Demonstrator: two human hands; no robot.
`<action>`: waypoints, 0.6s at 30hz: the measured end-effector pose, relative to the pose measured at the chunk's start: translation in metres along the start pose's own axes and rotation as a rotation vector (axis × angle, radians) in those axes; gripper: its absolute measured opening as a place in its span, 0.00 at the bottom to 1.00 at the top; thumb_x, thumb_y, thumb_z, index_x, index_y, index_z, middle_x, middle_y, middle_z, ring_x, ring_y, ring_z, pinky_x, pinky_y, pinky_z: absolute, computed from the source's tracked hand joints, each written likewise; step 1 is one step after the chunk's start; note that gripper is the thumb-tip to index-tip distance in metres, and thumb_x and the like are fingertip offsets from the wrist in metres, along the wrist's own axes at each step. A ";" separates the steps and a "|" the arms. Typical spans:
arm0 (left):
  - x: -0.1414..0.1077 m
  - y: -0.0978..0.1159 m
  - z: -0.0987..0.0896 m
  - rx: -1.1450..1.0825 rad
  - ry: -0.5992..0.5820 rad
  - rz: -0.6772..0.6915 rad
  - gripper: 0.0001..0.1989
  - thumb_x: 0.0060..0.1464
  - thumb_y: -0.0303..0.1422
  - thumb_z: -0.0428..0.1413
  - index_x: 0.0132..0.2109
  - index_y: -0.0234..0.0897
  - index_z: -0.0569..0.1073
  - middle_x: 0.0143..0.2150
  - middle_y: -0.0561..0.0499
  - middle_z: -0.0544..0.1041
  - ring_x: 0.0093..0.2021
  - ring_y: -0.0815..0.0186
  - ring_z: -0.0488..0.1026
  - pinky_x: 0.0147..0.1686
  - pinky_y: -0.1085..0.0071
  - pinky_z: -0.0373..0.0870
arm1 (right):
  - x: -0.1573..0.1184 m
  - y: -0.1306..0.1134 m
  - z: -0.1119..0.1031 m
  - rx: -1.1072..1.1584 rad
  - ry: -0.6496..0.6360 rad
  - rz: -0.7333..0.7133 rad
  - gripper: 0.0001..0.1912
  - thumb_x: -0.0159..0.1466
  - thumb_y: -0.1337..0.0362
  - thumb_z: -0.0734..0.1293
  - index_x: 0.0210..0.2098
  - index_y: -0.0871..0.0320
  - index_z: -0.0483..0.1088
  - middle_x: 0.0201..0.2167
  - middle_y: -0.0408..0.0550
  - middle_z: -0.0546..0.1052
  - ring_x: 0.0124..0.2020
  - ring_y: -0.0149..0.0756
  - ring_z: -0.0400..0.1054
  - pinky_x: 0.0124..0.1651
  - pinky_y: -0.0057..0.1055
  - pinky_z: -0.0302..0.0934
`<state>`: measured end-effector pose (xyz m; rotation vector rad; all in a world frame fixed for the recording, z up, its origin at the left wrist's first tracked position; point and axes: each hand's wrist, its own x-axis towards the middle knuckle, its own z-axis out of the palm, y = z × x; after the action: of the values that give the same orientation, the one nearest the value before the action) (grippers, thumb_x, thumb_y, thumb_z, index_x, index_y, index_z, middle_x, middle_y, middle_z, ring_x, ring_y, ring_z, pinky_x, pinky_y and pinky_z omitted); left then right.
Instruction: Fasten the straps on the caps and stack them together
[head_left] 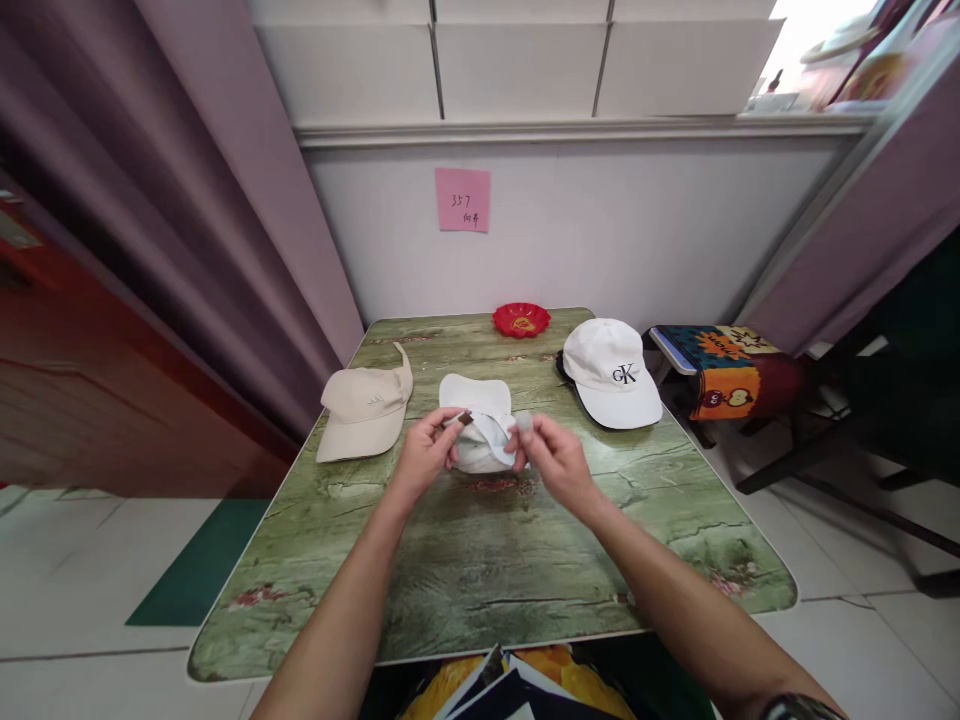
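Between my two hands, a small white cap (475, 393) rests near the table's middle, its brim pointing away from me. My left hand (430, 450) is closed, pinching one end of the cap's back strap (465, 418), which shows a dark brown tip. With thumb and fingers together, my right hand (551, 455) grips the other, pale strap end (523, 421). The two strap ends are apart. My fingers hide part of the cap's back. To the left lies a beige cap (367, 405) with its strap end sticking up.
At the right of the green wood-patterned table (487, 560) sits a white cap with black letters (611, 372), with something black under it. A red scalloped dish (521, 319) stands at the back edge by the wall. A covered stool (731, 375) is beyond the right edge.
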<state>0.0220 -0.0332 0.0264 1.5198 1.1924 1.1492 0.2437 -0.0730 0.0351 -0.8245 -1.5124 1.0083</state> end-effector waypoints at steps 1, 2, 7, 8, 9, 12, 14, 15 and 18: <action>0.004 0.004 -0.001 -0.058 0.008 -0.029 0.19 0.54 0.42 0.59 0.51 0.39 0.73 0.20 0.57 0.69 0.16 0.70 0.65 0.15 0.76 0.62 | 0.018 -0.002 0.000 0.132 0.041 0.074 0.13 0.68 0.53 0.62 0.40 0.55 0.71 0.27 0.42 0.75 0.20 0.27 0.65 0.28 0.27 0.63; 0.008 0.008 -0.002 -0.104 0.014 -0.044 0.20 0.53 0.42 0.59 0.51 0.39 0.72 0.22 0.57 0.70 0.17 0.71 0.66 0.15 0.76 0.62 | 0.034 -0.003 -0.001 0.251 0.062 0.132 0.14 0.66 0.51 0.64 0.41 0.55 0.70 0.26 0.41 0.74 0.18 0.25 0.60 0.23 0.25 0.58; 0.014 0.021 0.003 -0.182 0.030 -0.033 0.19 0.52 0.42 0.60 0.48 0.39 0.68 0.29 0.57 0.71 0.19 0.73 0.69 0.17 0.77 0.65 | 0.083 0.009 0.000 0.475 0.074 0.284 0.17 0.57 0.50 0.70 0.37 0.55 0.68 0.22 0.36 0.70 0.15 0.21 0.50 0.16 0.20 0.43; 0.013 0.022 0.005 -0.193 0.023 -0.038 0.19 0.52 0.41 0.60 0.47 0.39 0.67 0.30 0.57 0.71 0.20 0.73 0.70 0.19 0.77 0.67 | 0.086 0.013 0.001 0.472 0.052 0.295 0.17 0.57 0.50 0.70 0.36 0.55 0.67 0.22 0.36 0.70 0.15 0.21 0.50 0.16 0.20 0.42; 0.013 0.023 0.007 -0.209 0.017 -0.046 0.19 0.51 0.40 0.61 0.47 0.39 0.66 0.32 0.56 0.72 0.22 0.72 0.72 0.22 0.76 0.70 | 0.087 0.017 0.003 0.461 0.025 0.304 0.17 0.57 0.50 0.70 0.35 0.56 0.66 0.22 0.36 0.70 0.15 0.21 0.50 0.16 0.20 0.42; 0.012 0.024 0.012 -0.254 0.035 -0.067 0.19 0.47 0.35 0.63 0.44 0.39 0.64 0.37 0.54 0.73 0.28 0.69 0.76 0.30 0.70 0.76 | 0.084 0.025 0.008 0.396 -0.071 0.326 0.17 0.57 0.49 0.70 0.32 0.57 0.67 0.22 0.37 0.71 0.15 0.21 0.51 0.16 0.20 0.42; 0.013 0.025 0.014 -0.257 0.074 -0.063 0.19 0.46 0.35 0.63 0.41 0.39 0.63 0.36 0.55 0.73 0.27 0.69 0.76 0.29 0.70 0.76 | 0.082 0.027 0.010 0.340 -0.105 0.317 0.17 0.57 0.49 0.70 0.32 0.57 0.68 0.22 0.37 0.72 0.15 0.21 0.52 0.17 0.21 0.44; 0.014 0.025 0.016 -0.251 0.085 -0.059 0.18 0.46 0.36 0.63 0.40 0.39 0.63 0.34 0.55 0.73 0.26 0.69 0.75 0.27 0.71 0.75 | 0.082 0.027 0.010 0.312 -0.114 0.305 0.17 0.58 0.49 0.70 0.32 0.57 0.68 0.22 0.38 0.72 0.16 0.21 0.52 0.18 0.21 0.45; 0.017 0.026 0.019 -0.216 0.073 -0.064 0.17 0.49 0.39 0.63 0.39 0.39 0.65 0.26 0.57 0.73 0.20 0.71 0.71 0.20 0.75 0.69 | 0.083 0.024 0.010 0.244 -0.135 0.261 0.16 0.59 0.49 0.69 0.32 0.57 0.69 0.23 0.39 0.73 0.16 0.23 0.54 0.19 0.22 0.47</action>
<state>0.0473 -0.0225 0.0503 1.2785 1.1174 1.2565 0.2197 0.0096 0.0456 -0.8042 -1.3805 1.4355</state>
